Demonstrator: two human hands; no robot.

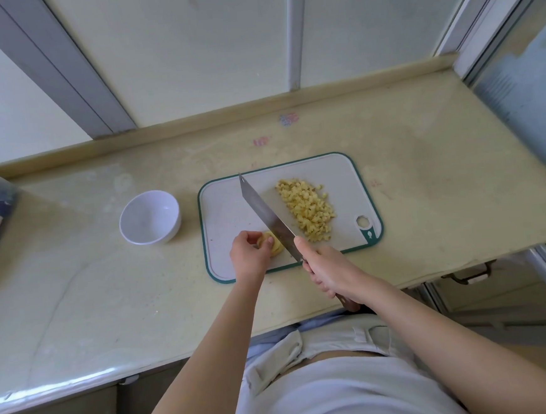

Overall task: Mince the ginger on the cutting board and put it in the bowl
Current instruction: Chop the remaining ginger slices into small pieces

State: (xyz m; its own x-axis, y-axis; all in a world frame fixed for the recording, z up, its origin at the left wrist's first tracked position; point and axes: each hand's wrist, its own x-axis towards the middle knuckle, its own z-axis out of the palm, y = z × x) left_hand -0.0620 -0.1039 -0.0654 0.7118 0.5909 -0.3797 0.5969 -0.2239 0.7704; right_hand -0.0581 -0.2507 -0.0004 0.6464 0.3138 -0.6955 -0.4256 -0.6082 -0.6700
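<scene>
The fingers (251, 236) of the left hand (247, 254) are curled on the ginger piece (276, 248) at the near side of the cutting board (222, 204). The knife (265, 214) is gripped by the right hand (330, 269). Fingertips kept just beside the blade could be cut. Less gravely, the minced pile (307, 209) could be spilled before the bowl (150, 216) is reached.

- knife (267, 218): blade bare metal, smooth, dull sheen; handle end brown, wood-like.
- board (226, 210): plastic by look, matt pale grey, green rim.
- bowl (150, 218): white, smooth, glossy; ceramic or plastic, cannot tell.
- counter (425, 162): pale yellow, smooth, scuffed and stained; front edge shiny.
- ginger (307, 209): matt yellow bits, rough heap.
- shirt (329, 398): white cloth, matt.
</scene>
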